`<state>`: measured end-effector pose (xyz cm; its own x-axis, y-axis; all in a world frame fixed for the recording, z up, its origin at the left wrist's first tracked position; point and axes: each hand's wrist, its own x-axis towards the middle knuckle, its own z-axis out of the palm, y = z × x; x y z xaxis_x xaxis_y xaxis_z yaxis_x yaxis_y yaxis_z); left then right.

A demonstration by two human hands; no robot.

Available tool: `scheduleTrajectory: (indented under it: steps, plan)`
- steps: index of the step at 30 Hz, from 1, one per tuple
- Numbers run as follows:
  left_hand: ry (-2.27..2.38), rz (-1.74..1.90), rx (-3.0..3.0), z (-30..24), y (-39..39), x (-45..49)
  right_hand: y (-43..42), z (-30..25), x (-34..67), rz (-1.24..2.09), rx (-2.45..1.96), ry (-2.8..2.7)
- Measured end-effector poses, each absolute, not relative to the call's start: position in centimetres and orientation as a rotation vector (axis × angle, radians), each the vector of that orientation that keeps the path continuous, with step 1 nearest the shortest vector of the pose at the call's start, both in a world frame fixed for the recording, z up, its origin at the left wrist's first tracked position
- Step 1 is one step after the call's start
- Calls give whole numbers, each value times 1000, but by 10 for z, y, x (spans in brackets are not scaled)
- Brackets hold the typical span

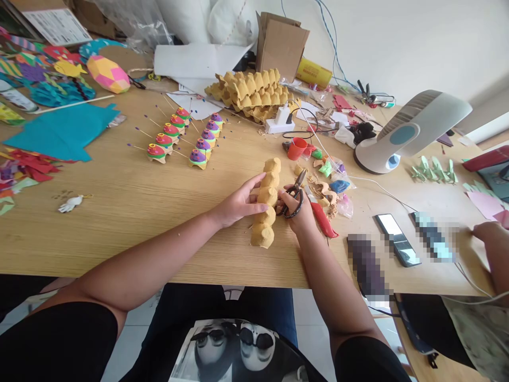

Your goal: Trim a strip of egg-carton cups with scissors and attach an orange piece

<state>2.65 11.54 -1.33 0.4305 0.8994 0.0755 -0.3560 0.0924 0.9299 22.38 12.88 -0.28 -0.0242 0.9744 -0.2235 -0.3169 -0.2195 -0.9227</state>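
Hands, frame centre: L hand [238,204] curled round egg-carton strip [266,204], which runs near-to-far over table [119,223]; R hand [297,212] clenched through handles of black scissors [294,197], just right of strip. Beyond, upper centre-left: 2 rows of painted cups [185,139]; farther, stack of carton trays [250,93].

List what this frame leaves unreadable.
Head view:
1. Left pixelated object and right pixelated object flanking the phone: blurred out.
2. Co-worker's hand: cut by the right edge.
3. Egg-carton strip in left hand: underside unseen.
4. Scissors in right hand: blades too small to tell open or closed.
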Motion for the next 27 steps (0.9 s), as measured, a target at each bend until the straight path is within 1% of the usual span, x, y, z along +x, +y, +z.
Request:
scheduleTrajectory:
  steps: [6,13,19,27]
  plan:
    - [614,1013,1047,-8,116,27,129,-3,225,1480,-1131,-890]
    - [682,1145,1017,-1,124,19,126,1,225,1391,-1199,-1043]
    - [693,1180,970,-1,132,9,117,9,223,1317,-1191,-1206]
    - [691,1208,922,-2,134,4,111,18,220,1381,-1139,-1310]
